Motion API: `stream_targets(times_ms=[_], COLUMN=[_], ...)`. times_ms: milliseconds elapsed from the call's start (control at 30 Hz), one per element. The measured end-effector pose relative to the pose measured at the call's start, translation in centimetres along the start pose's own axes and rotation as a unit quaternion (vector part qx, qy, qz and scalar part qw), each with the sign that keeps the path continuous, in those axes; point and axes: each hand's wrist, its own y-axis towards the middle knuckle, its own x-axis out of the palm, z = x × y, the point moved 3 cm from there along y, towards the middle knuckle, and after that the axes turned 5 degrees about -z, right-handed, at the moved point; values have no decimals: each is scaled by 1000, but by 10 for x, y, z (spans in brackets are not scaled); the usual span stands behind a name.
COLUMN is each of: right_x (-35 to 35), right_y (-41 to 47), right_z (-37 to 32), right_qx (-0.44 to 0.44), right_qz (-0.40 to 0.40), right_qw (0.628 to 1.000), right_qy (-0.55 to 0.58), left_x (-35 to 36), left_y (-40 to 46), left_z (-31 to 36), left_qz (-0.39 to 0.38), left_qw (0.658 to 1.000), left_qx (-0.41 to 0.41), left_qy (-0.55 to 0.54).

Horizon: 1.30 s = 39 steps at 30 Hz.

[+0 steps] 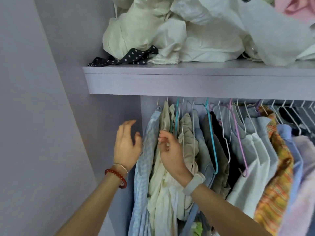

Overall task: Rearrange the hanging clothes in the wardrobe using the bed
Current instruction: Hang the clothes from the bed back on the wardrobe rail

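L hand (127, 145) spread, free, beside wardrobe wall at 9 o'clock; R hand (170, 149) pinching, prob. a hanger, among cream garments (163, 184). Clothes packed tight toward 3. No readable labels.

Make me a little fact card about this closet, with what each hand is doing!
place: wardrobe with a rail under a shelf
left hand: open, fingers spread, beside the light blue shirt
right hand: fingers curled at a hanger among the cream clothes
on the shelf: white fabric pile, black dotted cloth
bright item: orange plaid shirt
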Motion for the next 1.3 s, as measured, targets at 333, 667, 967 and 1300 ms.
stream_targets(times_ms=[333, 667, 967, 1300], right_x=[-38, -17, 53, -11], right_y=[15, 20, 51, 5], right_z=[44, 36, 42, 33], right_qx=[149, 71, 39, -64], right_qz=[-26, -55, -173, -90], right_qw=[986, 982, 973, 969], right_qy=[-68, -168, -148, -223], left_x=[82, 63, 37, 44], left_y=[22, 25, 31, 28], left_z=[6, -16, -45, -14], left_qz=[-249, -195, -161, -94], left_qw=[953, 942, 932, 981], left_qx=[-141, -192, -247, -162], left_qy=[-101, -193, -210, 43])
